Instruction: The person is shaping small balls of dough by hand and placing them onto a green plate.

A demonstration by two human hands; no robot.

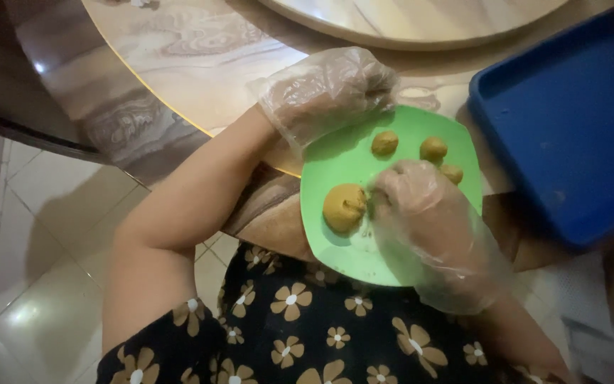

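Head view, right hand [421, 213] touching rounded dough lump [344, 207]

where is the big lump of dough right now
In the head view the big dough lump lies on the left part of the green plate, touching the right hand fingertips.

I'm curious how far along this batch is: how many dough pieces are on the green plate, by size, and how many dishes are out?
Small dough balls: 3
Large dough lump: 1
Green plate: 1
Blue tray: 1
Total: 6

One small ball is partly hidden behind the gloved right hand. The gloved left hand rests at the plate's edge.
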